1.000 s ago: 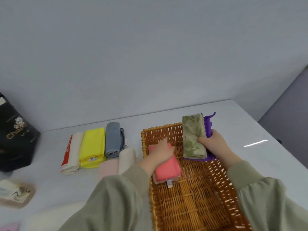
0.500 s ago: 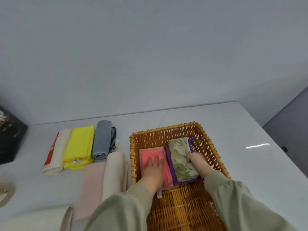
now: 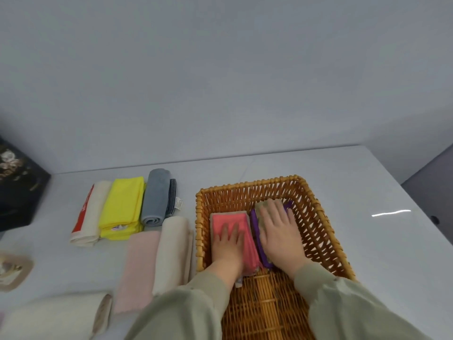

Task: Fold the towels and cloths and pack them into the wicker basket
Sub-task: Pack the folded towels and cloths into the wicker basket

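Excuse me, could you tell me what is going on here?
A person is packing folded cloths into a wicker basket. The left hand presses flat on a pink cloth at the basket's far end, and the right hand presses flat on a green cloth that lies on a purple cloth beside it. More folded towels, among them a yellow towel and a rolled grey towel, wait on the table left of the basket.

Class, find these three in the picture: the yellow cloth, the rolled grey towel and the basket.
yellow cloth [image 3: 122, 207]: head view, middle of its top face.
grey towel [image 3: 155, 195]: head view, upper side of the roll.
basket [image 3: 245, 185]: head view, far rim.
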Available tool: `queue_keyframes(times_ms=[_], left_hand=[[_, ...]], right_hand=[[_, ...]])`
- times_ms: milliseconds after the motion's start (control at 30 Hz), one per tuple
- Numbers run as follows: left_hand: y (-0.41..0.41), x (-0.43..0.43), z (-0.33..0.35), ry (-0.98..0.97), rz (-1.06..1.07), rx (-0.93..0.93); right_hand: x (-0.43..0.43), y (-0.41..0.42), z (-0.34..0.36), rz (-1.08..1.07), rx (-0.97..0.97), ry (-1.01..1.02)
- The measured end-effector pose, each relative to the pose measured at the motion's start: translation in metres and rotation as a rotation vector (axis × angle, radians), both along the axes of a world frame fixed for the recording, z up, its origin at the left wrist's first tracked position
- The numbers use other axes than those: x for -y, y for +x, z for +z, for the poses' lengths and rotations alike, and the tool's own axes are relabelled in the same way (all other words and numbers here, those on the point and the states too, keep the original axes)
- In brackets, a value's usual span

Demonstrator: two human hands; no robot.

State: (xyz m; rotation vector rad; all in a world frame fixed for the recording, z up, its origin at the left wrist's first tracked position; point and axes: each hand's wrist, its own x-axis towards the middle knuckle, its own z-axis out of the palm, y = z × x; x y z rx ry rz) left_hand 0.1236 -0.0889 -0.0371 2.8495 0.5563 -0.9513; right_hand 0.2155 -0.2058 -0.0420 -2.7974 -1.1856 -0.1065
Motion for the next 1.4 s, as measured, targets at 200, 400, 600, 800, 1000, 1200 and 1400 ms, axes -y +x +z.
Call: queue_keyframes(times_ms=[200, 400, 600, 800, 1000, 1200, 1400], left_hand=[[-0.001, -0.002, -0.005, -0.017, -0.010, -0.007], [0.001, -0.002, 0.005, 0.071, -0.036, -0.067], [-0.014, -0.020, 0.047, 0.054, -0.118, 0.331], [-0.060, -0.072, 0.083, -0.033, -0.146, 0.744], [-0.131, -0.168, 0.062, -0.174, 0.256, 0.822], [-0.171, -0.263, 0.016, -0.126, 0.454, 0.556], [-0.176, -0.301, -0.013, -0.099, 0.331, 0.446]], right_hand=[[0.005, 0.003, -0.026, -0.066, -0.193, -0.189], [0.007, 0.004, -0.017, -0.054, -0.237, -0.179], [-0.007, -0.008, 0.039, -0.114, -0.225, 0.077], [-0.065, -0.040, 0.082, -0.119, -0.304, 0.468], [-0.153, -0.091, 0.087, -0.048, -0.406, 0.662], [-0.248, -0.132, 0.061, -0.213, -1.013, 0.433], [-0.310, -0.145, -0.014, -0.598, -1.529, 0.486]])
